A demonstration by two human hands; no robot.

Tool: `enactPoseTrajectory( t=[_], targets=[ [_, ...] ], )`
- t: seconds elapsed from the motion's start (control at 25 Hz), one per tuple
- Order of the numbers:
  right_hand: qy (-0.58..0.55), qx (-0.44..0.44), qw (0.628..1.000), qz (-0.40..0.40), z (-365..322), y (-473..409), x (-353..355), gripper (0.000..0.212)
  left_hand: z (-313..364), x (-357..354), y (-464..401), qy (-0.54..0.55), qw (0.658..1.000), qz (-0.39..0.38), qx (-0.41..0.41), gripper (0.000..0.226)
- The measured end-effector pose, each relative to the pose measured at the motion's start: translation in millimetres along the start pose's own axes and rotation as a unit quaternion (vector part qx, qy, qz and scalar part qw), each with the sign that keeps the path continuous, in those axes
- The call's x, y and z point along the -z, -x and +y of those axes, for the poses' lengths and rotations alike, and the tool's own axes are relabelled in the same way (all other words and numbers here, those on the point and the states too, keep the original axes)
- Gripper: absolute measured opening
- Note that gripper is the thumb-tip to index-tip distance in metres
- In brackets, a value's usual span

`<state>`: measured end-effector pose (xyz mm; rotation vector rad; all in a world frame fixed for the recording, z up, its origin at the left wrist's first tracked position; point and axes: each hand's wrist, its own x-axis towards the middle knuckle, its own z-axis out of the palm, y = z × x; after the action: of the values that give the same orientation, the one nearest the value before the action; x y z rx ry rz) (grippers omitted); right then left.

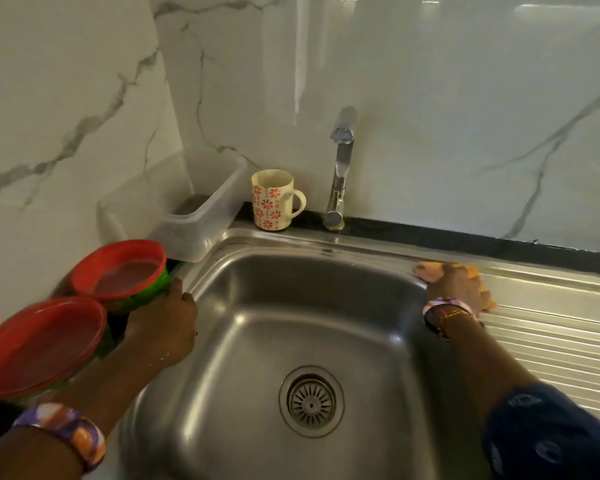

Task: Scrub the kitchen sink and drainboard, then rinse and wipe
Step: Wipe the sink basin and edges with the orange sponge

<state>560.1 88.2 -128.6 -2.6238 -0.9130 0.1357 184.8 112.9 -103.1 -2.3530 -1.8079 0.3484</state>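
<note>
At the far right corner of the basin, head view: the right hand (456,289) lies on top of an orange cloth (430,270), which is spread where the sink (326,306) rim meets the ribbed drainboard (551,327). Cloth shows beyond the knuckles on the wall side and at the drainboard side, so the hand covers its middle; pressing down from above like this reads as a wiping hold, weight on the rag rather than a pinch. Fingers point away from the camera and are mostly hidden by the back of the hand; whether they lie flat or bunch the cloth, cannot tell. Left hand (163,327) sits at the basin's left rim, touching the near side of a red and green bowl (129,271), thumb tip up by the bowl's wall, fingers loosely curled against it; likely bracing, or keeping the bowl off the steel being wiped. Not plain whether it truly grips the bowl. A second red bowl (39,344) stands nearer the camera, just beside the first. Basin looks bare, strainer (311,400) in the drain, no suds or running water visible, which suggests the wipe stage. Behind the rim: a flowered mug (274,200), a clear plastic tub (201,209), and the tap (340,171), spout over the back ledge.
</note>
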Motion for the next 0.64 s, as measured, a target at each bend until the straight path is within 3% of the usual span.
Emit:
enactPoseTrajectory(
  t=[0.24, 0.44, 0.64],
  targets=[
    [-0.024, 0.054, 0.998, -0.004, -38.4, 18.3, -35.3, 0.060, 10.3, -6.4, -9.4, -0.102, 0.992, 0.073, -0.013, 0.035],
    [-0.089, 0.103, 0.991, 0.007, -83.2, 38.1, -64.4, 0.062, 11.7, 1.2, -10.3, -0.080, 0.995, 0.042, 0.030, 0.026],
    [-0.115, 0.202, 0.972, -0.015, -132.1, 62.4, -96.1, 0.064, 7.3, -10.4, -14.1, -0.110, 0.993, 0.050, -0.005, 0.029]
  ],
)
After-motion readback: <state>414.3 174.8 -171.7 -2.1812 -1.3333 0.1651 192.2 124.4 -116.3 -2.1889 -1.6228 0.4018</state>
